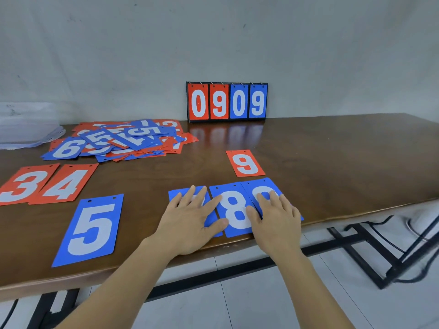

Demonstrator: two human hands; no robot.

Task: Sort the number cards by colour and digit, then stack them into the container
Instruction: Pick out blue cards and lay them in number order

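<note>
while both hands lie flat on the blue row at lower centre, the left hand with fingers spread over a hidden-digit card and the right hand pressing straight fingers on another beside the blue 8 card, the step looks like squaring sorted cards at the worktop edge. next comes a reach to the mixed pile at upper left, matching against the red 3, red 4, blue 5 and red 9. the translucent container sits far upper left behind that pile, the scoreboard stands at the wall, and edge cards could slip off.
</note>
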